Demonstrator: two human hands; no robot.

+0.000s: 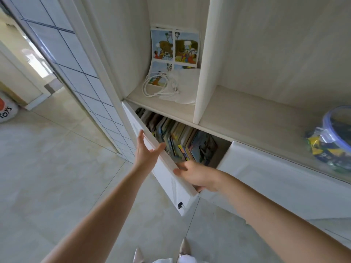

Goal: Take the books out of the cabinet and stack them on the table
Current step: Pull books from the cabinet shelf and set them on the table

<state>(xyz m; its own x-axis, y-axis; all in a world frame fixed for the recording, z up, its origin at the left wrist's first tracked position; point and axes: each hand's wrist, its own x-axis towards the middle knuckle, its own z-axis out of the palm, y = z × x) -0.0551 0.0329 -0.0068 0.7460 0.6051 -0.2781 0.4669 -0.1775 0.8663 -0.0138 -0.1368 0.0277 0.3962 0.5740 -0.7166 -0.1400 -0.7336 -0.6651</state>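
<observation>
Several colourful books (180,141) stand upright in a row inside the low white cabinet, behind its open door (167,168). My left hand (147,150) rests on the door's top edge with straight fingers, thumb stretched toward the books. My right hand (195,175) reaches past the door's edge into the compartment; its fingers curl at the nearest books, and their tips are hidden. A picture book (174,48) leans against the back of the shelf above. No table is in view.
White cable (159,86) and a white cloth lie on the upper shelf. A plastic jar with a blue rim (332,137) stands on the shelf at right. The neighbouring cabinet door (266,177) is closed. A sliding glass door (76,73) stands left, tiled floor below.
</observation>
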